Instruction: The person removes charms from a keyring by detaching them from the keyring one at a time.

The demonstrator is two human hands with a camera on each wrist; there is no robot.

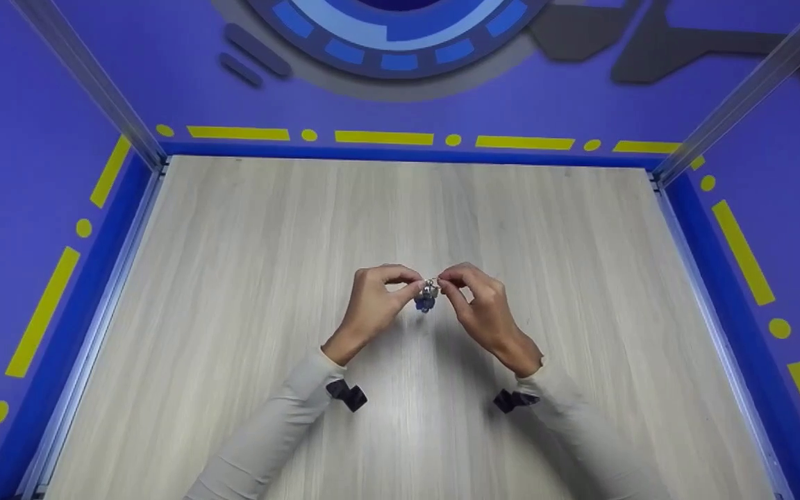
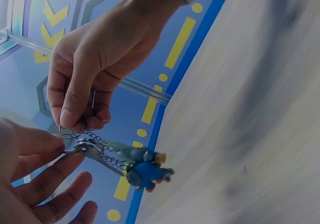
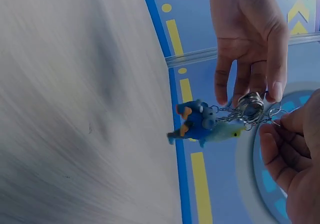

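Both hands meet above the middle of the table, with a small bunch of keychains [image 1: 426,298] hanging between their fingertips. My left hand [image 1: 379,295] pinches the cluster of metal split rings [image 3: 250,107] between thumb and fingers. Thumb and forefinger of my right hand [image 1: 480,305] grip a thin ring [image 2: 67,132] at the edge of that cluster. Short chains run from the rings to little figurines. One figurine [image 3: 199,126] is blue with orange feet, and a pale greenish one [image 3: 225,131] hangs beside it. Several figurines overlap, partly hiding each other.
A light wood-grain table [image 1: 289,229] lies below the hands. Blue panels [image 1: 400,111] with yellow markings stand behind it and on both sides, with metal posts [image 1: 740,90] at the corners. A black strap device [image 1: 348,394] sits on each sleeve.
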